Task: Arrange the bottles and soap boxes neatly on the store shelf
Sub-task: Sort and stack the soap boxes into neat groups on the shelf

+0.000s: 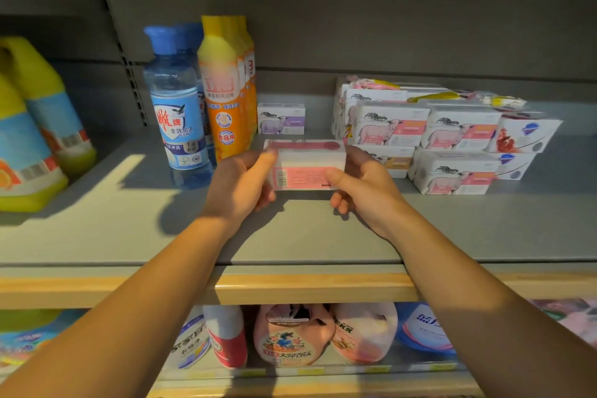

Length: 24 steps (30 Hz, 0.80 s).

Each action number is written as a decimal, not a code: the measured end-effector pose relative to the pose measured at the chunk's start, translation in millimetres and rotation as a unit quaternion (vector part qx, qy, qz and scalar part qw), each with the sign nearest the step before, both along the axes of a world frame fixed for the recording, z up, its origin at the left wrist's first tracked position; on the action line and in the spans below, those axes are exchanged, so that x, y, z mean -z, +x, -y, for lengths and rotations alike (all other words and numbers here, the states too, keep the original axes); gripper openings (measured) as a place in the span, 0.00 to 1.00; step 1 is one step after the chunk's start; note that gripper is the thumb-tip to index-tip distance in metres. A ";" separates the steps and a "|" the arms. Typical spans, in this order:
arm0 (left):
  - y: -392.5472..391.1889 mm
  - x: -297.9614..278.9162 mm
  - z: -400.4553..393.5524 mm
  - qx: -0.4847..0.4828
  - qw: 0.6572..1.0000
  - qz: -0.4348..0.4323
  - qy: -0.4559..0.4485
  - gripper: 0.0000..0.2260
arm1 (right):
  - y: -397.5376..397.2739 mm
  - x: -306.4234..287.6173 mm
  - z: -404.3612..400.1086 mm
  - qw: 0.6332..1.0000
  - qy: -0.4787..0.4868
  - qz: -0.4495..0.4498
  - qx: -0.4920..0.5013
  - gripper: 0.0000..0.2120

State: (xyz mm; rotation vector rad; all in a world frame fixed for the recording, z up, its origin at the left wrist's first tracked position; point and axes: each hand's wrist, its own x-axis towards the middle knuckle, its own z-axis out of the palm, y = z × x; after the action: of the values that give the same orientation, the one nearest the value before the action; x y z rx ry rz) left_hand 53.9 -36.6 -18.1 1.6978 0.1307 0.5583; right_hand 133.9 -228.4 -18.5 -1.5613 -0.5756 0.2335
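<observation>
- Nearest, 6 o'clock: wooden front lip of the grey metal shelf (290, 236); both my forearms reach over it.
- Centre: my left hand (240, 186) and right hand (361, 184) each pinch one end of a white-and-pink cardboard soap box (305, 165), thumbs on the barcode face, fingers curled behind. Box is off the shelf surface, level, long side across. Two-handed hold likely keeps it square for setting down.
- 3 o'clock of the box: stacked white soap boxes with a sheep print (452, 139), two layers, a few loose packets on top. Judgement: my box belongs with this stack.
- 12 o'clock, further back: lone white-and-purple soap box (281, 118), apart from the stack.
- 10 o'clock: clear bottle with blue cap (176, 100) touching an orange bottle with yellow cap (224, 90), more behind each.
- 9 o'clock, far left: yellow-green jugs (29, 145).
</observation>
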 end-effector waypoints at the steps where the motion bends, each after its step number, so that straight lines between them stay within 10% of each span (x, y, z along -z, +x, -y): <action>1: -1.5 -1.5 0.7 0.023 0.999 0.003 -0.027 0.13 | 0.0 -1.4 -0.3 1.000 0.021 -0.014 -0.008 0.12; 6: -0.7 -3.1 2.5 0.063 0.996 0.005 -0.060 0.12 | -1.7 -2.5 -3.2 0.998 0.061 -0.020 0.005 0.05; 11: 1.1 1.1 -0.7 0.075 0.996 0.036 0.016 0.25 | -4.1 2.1 -3.5 0.990 -0.037 0.121 0.059 0.33; 24: -12.3 -2.2 12.1 -0.013 0.966 0.175 0.189 0.21 | -10.9 3.1 -4.8 0.922 -0.141 0.323 0.159 0.27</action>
State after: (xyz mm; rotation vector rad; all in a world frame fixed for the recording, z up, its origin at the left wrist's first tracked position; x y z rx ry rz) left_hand 41.6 -48.7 -16.0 1.9348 -0.2233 0.9397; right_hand 123.0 -223.6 -21.6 -1.9926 -0.8051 -0.4897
